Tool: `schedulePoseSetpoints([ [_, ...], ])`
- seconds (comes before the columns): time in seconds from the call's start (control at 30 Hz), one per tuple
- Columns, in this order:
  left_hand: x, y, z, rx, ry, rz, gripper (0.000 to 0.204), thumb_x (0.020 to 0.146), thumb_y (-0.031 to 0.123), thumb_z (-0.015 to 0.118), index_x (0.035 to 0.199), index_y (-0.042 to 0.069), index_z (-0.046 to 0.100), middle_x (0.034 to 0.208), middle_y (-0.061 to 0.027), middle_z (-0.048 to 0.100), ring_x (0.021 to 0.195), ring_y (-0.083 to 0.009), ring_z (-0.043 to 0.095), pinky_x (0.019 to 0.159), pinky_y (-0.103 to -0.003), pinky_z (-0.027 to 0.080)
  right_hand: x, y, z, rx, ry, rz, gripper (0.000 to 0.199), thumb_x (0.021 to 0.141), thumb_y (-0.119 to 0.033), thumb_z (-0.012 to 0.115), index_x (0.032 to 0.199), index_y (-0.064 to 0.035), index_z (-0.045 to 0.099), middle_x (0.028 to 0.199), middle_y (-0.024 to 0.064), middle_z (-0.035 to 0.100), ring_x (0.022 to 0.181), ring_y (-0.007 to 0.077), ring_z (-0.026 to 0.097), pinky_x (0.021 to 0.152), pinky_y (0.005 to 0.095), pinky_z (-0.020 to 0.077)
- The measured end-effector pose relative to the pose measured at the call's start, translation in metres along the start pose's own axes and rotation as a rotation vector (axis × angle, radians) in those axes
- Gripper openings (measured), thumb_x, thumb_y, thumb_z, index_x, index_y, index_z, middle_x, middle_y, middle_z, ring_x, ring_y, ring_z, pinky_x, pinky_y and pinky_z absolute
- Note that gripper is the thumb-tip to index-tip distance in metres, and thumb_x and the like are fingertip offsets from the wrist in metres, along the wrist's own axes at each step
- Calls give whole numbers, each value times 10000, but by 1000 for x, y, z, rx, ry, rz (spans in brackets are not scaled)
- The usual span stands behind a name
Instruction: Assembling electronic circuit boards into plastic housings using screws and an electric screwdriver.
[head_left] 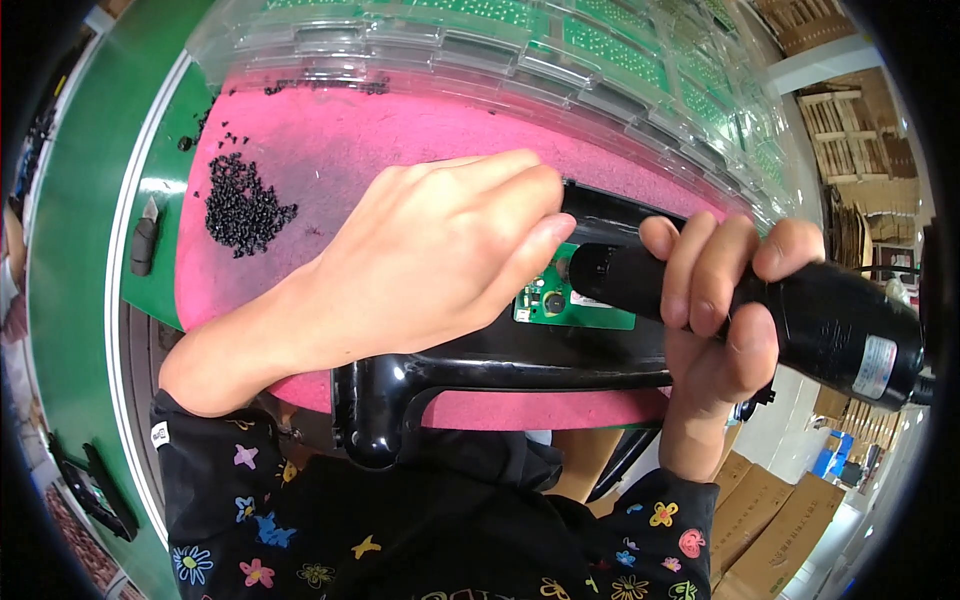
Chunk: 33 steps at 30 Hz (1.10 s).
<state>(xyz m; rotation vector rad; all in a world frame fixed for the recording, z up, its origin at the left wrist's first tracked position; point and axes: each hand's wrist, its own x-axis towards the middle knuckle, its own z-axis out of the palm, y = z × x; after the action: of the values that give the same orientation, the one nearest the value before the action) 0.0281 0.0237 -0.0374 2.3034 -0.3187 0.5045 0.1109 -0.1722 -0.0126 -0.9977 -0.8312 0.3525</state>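
Observation:
My right hand (725,290) is wrapped round a black electric screwdriver (830,325), its tip end pointing left over a green circuit board (605,314). The board lies in a glossy black plastic housing (500,362) on a pink mat (330,125). Above the housing's left part, my left hand (460,235) is closed with fingers curled, close to the screwdriver's front end. Whatever its fingertips hold, if anything, is hidden. The screwdriver's bit does not show. To the left of my left hand, a pile of small black screws (243,208) is spread on the mat.
Stacked clear plastic trays (600,75) with green circuit boards line the mat's far side. A dark-handled pointed tool (144,240) lies on the green bench at the left. Cardboard boxes (780,530) stand at the lower right, and a black frame (95,485) is at the lower left.

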Motion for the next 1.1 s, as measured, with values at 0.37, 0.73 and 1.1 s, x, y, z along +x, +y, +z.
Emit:
schedulePoseSetpoints([
  [0.37,-8,-10,-1,-47,-34,16,166,805,60,684,901,-14,570,815,-139,591,739,-357,607,603,-428,487,23,10,29,-316,-12,89,339,858,-223,649,1119,-122,457,666,-20,437,576,105,424,725,323,449],
  [0.73,-10,-20,3,-222,-131,113,123,806,60,680,843,-28,602,792,-145,607,728,-358,607,610,-416,488,2,-5,19,200,104,-109,263,925,-235,604,1129,-186,446,670,-42,468,601,109,469,709,333,357],
  [1.1,-3,-5,-6,-99,-185,116,278,664,76,764,851,-11,578,841,-112,618,767,-312,617,612,-373,516,1,-5,31,167,244,-100,323,885,-237,693,1091,-147,461,711,-73,462,654,67,465,828,302,347],
])
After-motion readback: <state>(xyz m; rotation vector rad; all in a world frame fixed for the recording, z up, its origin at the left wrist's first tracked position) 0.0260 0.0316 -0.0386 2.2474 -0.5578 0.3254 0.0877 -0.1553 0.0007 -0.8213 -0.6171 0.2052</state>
